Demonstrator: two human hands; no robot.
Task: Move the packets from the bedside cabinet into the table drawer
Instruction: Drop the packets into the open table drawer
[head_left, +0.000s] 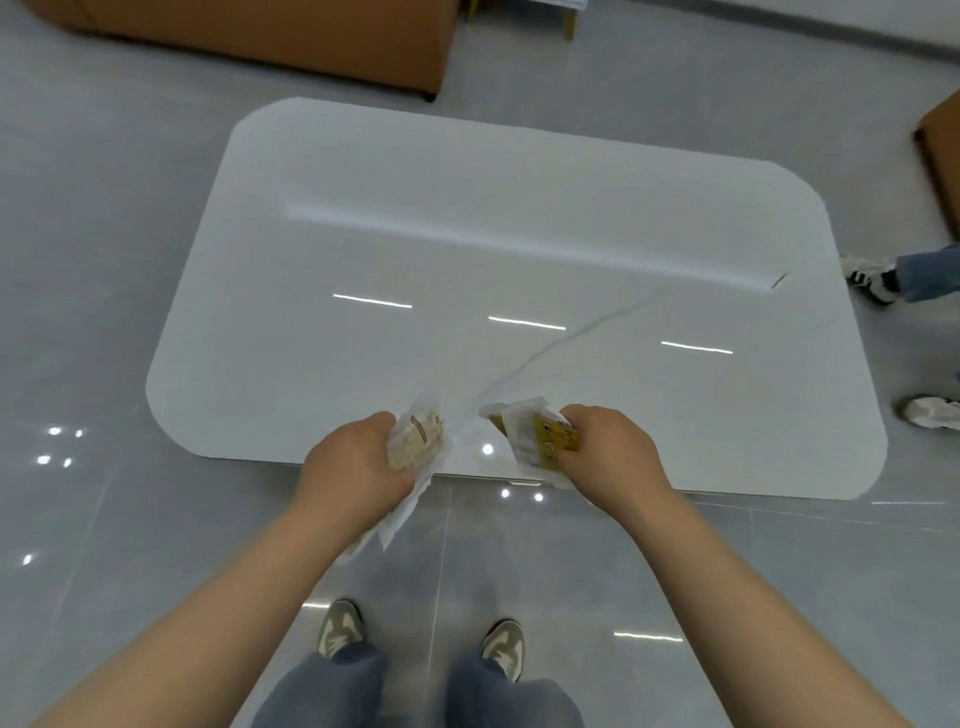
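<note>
While left hand (358, 465) and right hand (615, 452) grip packets (418, 441), table edge (260, 453) lies beneath.

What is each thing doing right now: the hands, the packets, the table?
Left hand: grips the beige packets.
Right hand: grips the yellow packets.
Beige packets: crumpled, held over the table's near edge.
Yellow packets: held over the same edge.
Table: glossy top; no open drawer shows.
</note>
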